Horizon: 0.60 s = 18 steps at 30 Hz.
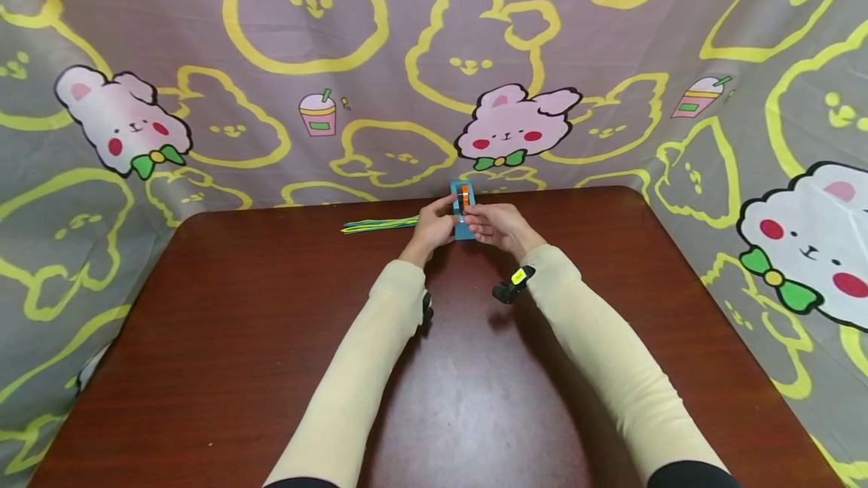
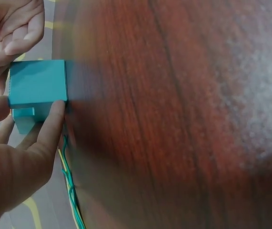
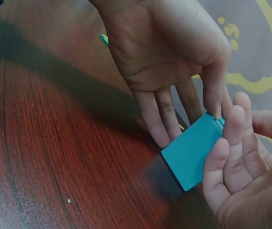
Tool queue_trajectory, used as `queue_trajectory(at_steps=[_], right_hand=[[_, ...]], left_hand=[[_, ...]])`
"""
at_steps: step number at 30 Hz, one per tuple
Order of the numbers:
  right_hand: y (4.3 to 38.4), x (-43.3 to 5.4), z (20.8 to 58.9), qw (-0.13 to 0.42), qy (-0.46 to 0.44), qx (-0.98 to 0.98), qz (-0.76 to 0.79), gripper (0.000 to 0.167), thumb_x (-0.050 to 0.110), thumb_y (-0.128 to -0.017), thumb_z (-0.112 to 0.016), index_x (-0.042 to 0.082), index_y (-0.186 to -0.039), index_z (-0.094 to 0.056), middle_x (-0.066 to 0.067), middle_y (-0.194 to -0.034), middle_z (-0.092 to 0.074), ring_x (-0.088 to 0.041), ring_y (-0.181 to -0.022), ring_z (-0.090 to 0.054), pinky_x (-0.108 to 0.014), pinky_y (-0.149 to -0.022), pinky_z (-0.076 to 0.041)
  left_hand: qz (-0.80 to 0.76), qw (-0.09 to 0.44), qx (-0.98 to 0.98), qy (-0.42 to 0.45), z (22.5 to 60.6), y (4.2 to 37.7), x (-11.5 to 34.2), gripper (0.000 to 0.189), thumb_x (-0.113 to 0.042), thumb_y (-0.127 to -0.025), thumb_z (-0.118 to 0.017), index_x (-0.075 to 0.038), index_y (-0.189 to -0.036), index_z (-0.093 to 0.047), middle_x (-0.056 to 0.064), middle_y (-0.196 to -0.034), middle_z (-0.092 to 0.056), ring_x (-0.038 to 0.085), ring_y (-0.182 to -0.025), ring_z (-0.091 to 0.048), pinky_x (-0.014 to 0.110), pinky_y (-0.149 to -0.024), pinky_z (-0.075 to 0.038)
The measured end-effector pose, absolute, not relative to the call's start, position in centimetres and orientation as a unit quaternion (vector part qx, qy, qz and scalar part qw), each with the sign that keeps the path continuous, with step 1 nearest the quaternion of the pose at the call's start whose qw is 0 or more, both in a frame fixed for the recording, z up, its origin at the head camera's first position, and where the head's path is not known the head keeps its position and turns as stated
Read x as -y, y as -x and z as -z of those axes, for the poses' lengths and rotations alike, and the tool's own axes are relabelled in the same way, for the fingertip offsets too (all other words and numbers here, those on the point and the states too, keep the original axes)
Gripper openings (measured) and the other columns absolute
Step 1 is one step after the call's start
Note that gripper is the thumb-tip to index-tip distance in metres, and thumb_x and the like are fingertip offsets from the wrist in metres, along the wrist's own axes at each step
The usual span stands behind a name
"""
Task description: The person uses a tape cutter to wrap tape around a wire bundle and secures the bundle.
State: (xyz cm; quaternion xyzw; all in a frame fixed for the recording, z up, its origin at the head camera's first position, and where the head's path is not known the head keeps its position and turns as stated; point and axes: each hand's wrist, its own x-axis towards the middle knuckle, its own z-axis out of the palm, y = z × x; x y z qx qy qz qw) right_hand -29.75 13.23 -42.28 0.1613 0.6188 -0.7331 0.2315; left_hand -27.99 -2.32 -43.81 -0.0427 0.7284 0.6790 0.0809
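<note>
At the far edge of the table stands a teal block-shaped holder [image 1: 464,232] with an orange and black part [image 1: 465,193] inside. It resembles a tape dispenser; a toothed edge shows along its top in the right wrist view. My left hand [image 1: 434,227] grips the holder from its left side, thumb at the top and fingers along the side and lower edge. My right hand [image 1: 498,224] is at the holder's right, its fingers bent near the toothed edge [image 3: 218,125]. Its thumb and index fingertips are largely hidden, so whether they pinch anything is unclear.
A bundle of thin teal and yellow strands [image 1: 380,225] lies left of the holder, partly behind my left hand. The brown wooden table [image 1: 271,337] meets a patterned cloth [image 1: 400,44] close behind the holder. Wrist cameras [image 1: 513,285] sit under my sleeves.
</note>
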Motion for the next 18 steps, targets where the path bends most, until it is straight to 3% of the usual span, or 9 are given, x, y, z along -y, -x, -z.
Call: queue_trajectory(at_steps=[9, 18], right_hand=[[29.43, -13.24, 42.48, 0.234, -0.157, -0.609, 0.742, 0.015, 0.018, -0.099, -0.066, 0.004, -0.097, -0.071, 0.000, -0.069, -0.070, -0.010, -0.056, -0.063, -0.023, -0.055, -0.052], [29.11, -13.30, 42.36, 0.237, -0.151, -0.611, 0.740, 0.016, 0.020, -0.099, -0.066, 0.005, -0.098, -0.070, 0.000, -0.069, -0.070, -0.009, -0.056, -0.063, -0.022, -0.057, -0.052]], left_hand=[[-0.678, 0.077, -0.730, 0.041, 43.87, 28.10, 2.36, 0.053, -0.001, -0.096, -0.056, -0.017, -0.146, -0.055, 0.013, -0.145, -0.054, 0.035, -0.113, -0.063, 0.050, -0.089, -0.054], [-0.671, 0.077, -0.736, 0.047, 43.79, 28.15, 2.42, 0.052, -0.002, -0.095, -0.058, -0.020, -0.144, -0.057, 0.010, -0.144, -0.055, 0.032, -0.111, -0.064, 0.047, -0.086, -0.056]])
